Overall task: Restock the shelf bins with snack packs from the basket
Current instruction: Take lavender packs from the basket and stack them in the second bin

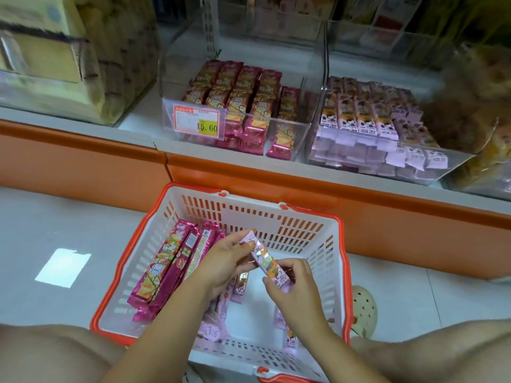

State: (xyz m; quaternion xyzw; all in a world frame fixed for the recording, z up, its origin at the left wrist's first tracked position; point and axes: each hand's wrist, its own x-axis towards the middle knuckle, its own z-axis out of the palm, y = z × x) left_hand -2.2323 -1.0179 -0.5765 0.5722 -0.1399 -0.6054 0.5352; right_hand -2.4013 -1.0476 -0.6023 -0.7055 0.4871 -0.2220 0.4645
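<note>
We've got a pale grey tiled floor [41, 230] with a bright square patch of light [63, 268] on it. Behind that runs an orange base panel [83, 161], a whitish ledge [55, 117] on top of it, and a perforated metal upright [208, 26] further back.

White slotted plastic basket with orange rim [257, 217], on the floor below the shelf. Long magenta foil snack packs [163, 266] stacked against its left wall; small pale pink packs [213, 327] loose on its floor. One pale pink pack [269, 262] held tilted above these by left hand [224, 264] and right hand [296, 288]. Clear acrylic bin [301, 134], rows of magenta packs; adjoining clear bin [401, 142], lilac packs.
</note>
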